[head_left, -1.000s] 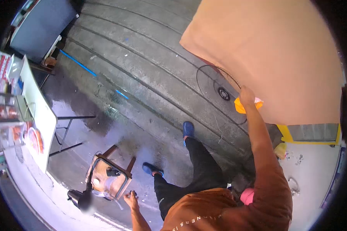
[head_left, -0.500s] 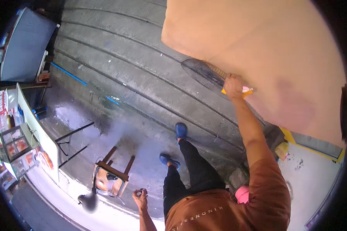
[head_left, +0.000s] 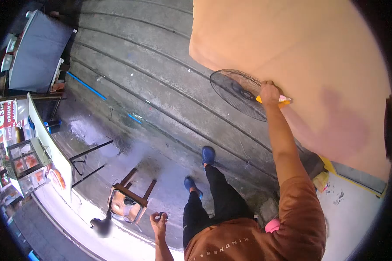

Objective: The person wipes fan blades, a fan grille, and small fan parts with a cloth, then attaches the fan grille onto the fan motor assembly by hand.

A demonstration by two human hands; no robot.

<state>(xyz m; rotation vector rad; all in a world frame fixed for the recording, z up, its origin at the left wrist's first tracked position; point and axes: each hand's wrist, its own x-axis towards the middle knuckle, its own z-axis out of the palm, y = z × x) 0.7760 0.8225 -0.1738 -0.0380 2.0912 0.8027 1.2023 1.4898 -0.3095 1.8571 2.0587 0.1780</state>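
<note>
My right hand is closed at the edge of a black wire fan guard, against a peach-coloured surface. A yellow piece with a pinkish-white part sticks out from that fist; whether it is cloth or a packet I cannot tell. The fingers hide where the hand meets the guard. Low in the view, my left hand is raised beside my body, its fingers closed on a small dark object too small to name.
A wooden stool stands left of my left hand. Further left are a white stall table and a display case. The peach surface fills the upper right. My blue shoes are on the grooved concrete floor.
The whole view has shifted slightly, with most things now further right and lower. Against the fan guard, my right hand has moved a little upward, and more of the guard shows.
</note>
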